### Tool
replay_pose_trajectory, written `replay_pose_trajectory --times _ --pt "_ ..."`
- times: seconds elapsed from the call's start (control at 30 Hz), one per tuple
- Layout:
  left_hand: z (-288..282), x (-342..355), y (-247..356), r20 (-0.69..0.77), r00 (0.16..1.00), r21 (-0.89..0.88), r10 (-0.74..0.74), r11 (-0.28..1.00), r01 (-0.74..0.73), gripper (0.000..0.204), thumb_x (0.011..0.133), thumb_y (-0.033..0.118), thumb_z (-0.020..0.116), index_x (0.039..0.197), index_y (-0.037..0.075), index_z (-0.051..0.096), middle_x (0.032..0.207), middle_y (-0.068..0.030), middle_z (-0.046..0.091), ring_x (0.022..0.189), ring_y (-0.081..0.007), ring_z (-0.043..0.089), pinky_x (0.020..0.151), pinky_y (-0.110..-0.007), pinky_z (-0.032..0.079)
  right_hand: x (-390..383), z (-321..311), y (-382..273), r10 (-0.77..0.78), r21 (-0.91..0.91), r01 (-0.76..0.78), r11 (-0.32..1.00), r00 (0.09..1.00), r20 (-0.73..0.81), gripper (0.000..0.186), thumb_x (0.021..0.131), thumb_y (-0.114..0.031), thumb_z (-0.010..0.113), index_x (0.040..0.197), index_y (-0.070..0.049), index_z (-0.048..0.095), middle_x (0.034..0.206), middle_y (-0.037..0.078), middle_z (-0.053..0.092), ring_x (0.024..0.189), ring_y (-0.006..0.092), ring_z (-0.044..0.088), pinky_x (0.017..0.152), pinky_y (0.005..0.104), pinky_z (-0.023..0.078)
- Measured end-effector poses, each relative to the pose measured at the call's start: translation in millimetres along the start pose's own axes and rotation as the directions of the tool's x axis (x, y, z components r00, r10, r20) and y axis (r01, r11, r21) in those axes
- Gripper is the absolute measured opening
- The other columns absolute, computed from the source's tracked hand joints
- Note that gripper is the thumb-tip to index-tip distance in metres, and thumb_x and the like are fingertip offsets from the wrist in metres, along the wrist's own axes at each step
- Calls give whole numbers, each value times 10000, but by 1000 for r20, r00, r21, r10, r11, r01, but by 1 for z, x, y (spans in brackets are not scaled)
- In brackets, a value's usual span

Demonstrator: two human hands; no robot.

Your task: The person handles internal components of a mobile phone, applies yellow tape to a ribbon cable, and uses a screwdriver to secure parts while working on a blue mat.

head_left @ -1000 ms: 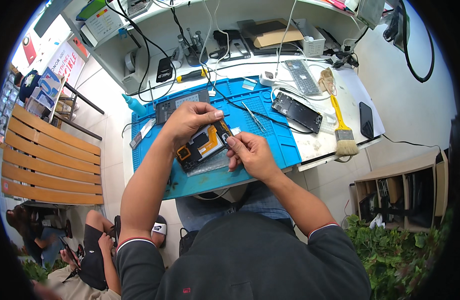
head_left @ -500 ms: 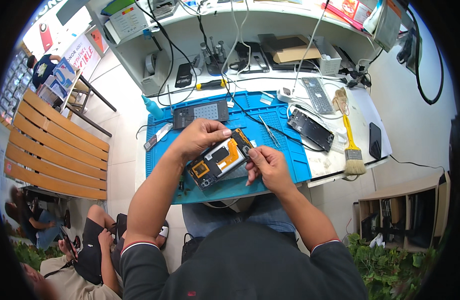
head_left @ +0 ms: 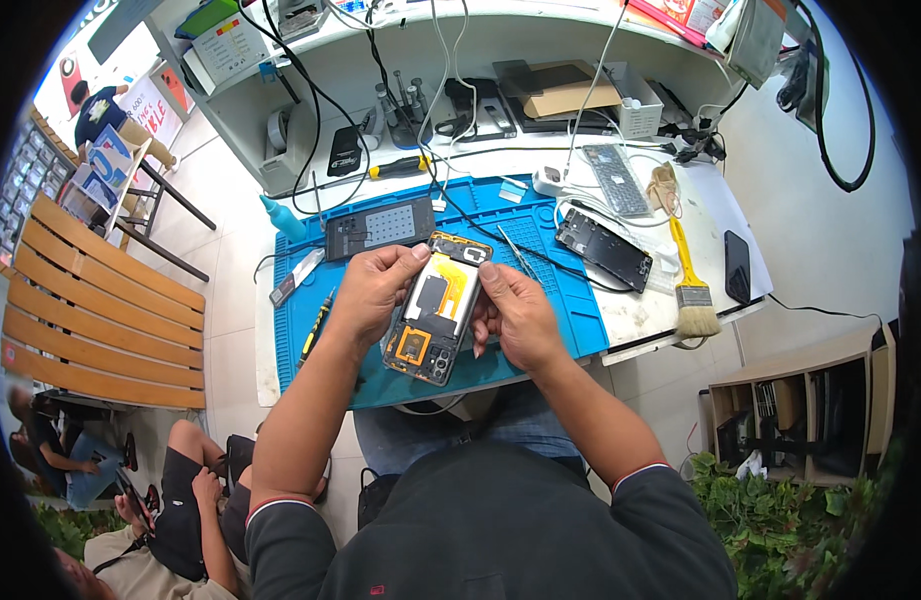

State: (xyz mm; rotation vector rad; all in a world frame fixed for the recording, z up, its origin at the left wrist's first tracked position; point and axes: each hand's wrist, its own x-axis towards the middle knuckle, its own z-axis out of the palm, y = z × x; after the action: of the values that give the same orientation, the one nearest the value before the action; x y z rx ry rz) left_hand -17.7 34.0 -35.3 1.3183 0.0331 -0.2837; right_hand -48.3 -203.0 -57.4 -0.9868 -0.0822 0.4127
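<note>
My left hand point(head_left: 372, 292) and my right hand point(head_left: 515, 315) grip opposite long sides of an opened phone point(head_left: 441, 295), held upright in the picture with its silver battery, yellow flex cable and orange-edged part showing. Beneath lies a blue work mat point(head_left: 570, 322). A yellow-black screwdriver point(head_left: 317, 328) lies left of my left hand. Beyond the phone are a dark rectangular device point(head_left: 378, 228) with a dotted face and metal tweezers point(head_left: 516, 250), partly behind my right hand. To the right lies a dismantled black phone point(head_left: 602, 252).
A yellow brush point(head_left: 692, 295) and black phone point(head_left: 737, 268) sit at the right, a teal bottle point(head_left: 284, 220) at the mat's back left. Cables cross the desk point(head_left: 627, 330). A wooden bench point(head_left: 105, 320) stands left; a seated person point(head_left: 180, 530) is lower left, a shelf unit point(head_left: 800, 400) lower right.
My hands have turned the held phone from a slant to nearly upright in the picture, my right thumb moving up its side. The screwdriver beside my left hand has come into view.
</note>
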Motion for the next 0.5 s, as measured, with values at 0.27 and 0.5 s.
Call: replay_pose_trajectory --times 0.27,0.5 --pt "6 -1 -8 -81 994 -60 77 995 -82 333 1103 301 792 1022 -21 773 875 -36 762 703 -62 654 627 -237 524 8 4 0 -40 -40 40 998 999 6 463 1204 -467 559 1105 -31 675 777 31 600 541 99 561 439 301 528" --pt "17 1 -7 -227 962 7 151 988 -153 324 1102 286 791 1023 -27 772 907 -68 788 723 -92 704 648 -252 562 9 5 11 -28 -164 42 986 996 88 488 1211 -500 526 1116 -43 670 747 24 583 523 99 537 416 286 475"
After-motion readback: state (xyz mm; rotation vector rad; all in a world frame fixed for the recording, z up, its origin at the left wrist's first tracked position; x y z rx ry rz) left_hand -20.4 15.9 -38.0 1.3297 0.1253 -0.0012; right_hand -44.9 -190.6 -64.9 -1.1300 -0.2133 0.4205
